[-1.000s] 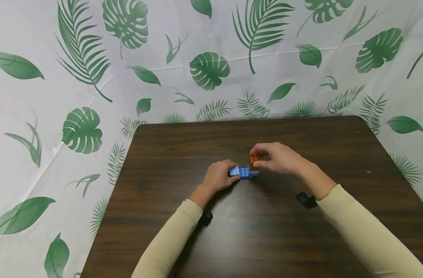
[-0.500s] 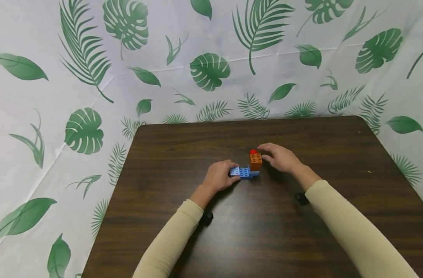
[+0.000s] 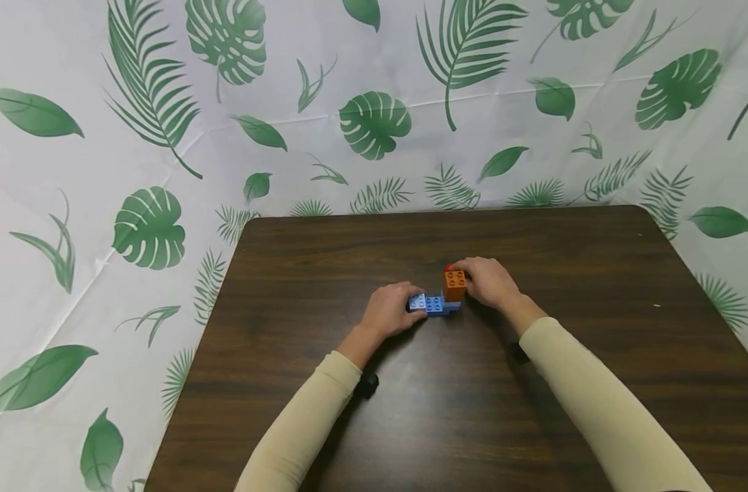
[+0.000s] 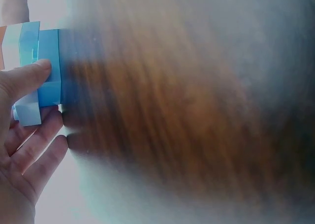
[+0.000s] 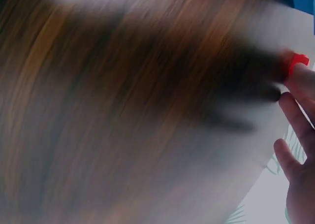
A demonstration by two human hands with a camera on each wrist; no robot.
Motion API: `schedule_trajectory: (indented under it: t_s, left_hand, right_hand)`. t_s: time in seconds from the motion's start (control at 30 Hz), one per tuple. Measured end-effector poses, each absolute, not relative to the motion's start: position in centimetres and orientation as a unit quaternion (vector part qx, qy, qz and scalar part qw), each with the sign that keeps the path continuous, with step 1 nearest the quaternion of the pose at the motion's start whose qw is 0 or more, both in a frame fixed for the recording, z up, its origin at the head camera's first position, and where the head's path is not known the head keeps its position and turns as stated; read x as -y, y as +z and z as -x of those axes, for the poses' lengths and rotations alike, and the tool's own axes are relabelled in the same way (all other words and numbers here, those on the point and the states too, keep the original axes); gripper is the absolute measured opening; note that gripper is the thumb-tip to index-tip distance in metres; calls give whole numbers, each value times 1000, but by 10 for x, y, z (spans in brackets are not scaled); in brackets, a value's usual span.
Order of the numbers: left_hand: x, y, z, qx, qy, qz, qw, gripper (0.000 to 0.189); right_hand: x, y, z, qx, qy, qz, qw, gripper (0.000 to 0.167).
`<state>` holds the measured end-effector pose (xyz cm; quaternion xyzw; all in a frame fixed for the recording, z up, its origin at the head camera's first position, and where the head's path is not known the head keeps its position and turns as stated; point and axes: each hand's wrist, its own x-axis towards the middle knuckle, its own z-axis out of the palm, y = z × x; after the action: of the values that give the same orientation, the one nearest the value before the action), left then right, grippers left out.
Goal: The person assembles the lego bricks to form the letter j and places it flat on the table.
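My left hand [image 3: 387, 311] grips the left end of a joined row of blue toy building bricks [image 3: 434, 305] on the table. In the left wrist view, the thumb [image 4: 37, 76] lies across the blue bricks, with the fingers on their other side. An orange brick [image 3: 455, 285] with studs on top stands raised at the right end of the row. Behind it, a red brick [image 5: 299, 60] is pinched by my right hand [image 3: 489, 281]. In the head view the orange brick and the fingers hide most of the red one.
The dark wood-grain table [image 3: 324, 260] reaches a cloth backdrop [image 3: 312, 157] printed with green leaves. A small pale speck [image 3: 656, 305] lies on the table at the right. Dark wrist cameras [image 3: 367, 385] sit under both forearms.
My right hand has let go of the orange brick, leaving it on the blue row, and has reached behind it to the red brick. The left hand has stayed in place.
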<state>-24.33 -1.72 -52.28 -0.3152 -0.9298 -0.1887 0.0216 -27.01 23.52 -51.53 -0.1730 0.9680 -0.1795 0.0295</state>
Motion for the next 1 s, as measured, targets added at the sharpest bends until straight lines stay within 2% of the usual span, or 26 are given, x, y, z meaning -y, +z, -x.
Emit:
schedule_trajectory:
  t_s: [0.23, 0.37, 0.6, 0.67, 0.73, 0.9, 1.0]
  left_hand:
    - [14, -523, 244, 928, -194, 318, 21, 40]
    - [13, -524, 244, 927, -194, 319, 22, 40]
    - [13, -525, 244, 927, -196, 320, 26, 41]
    - [13, -525, 244, 927, -195, 319, 28, 41]
    - [14, -525, 244, 928, -191, 319, 30, 42]
    - [16, -525, 243, 928, -199, 314, 29, 44]
    - [17, -525, 243, 928, -207, 309, 23, 47]
  right_hand:
    - [-233, -510, 271, -934, -324, 111, 103, 48]
    - [-236, -511, 272, -921, -355, 113, 114, 51]
    - [-248, -512, 264, -923, -358, 114, 77, 28]
    - [-251, -511, 260, -917, -373, 122, 80, 28]
    - [-253, -509, 255, -906, -392, 129, 98, 31]
    - [-257, -506, 246, -876, -415, 163, 185, 40]
    - [-256, -505, 242, -869, -411, 183, 206, 51]
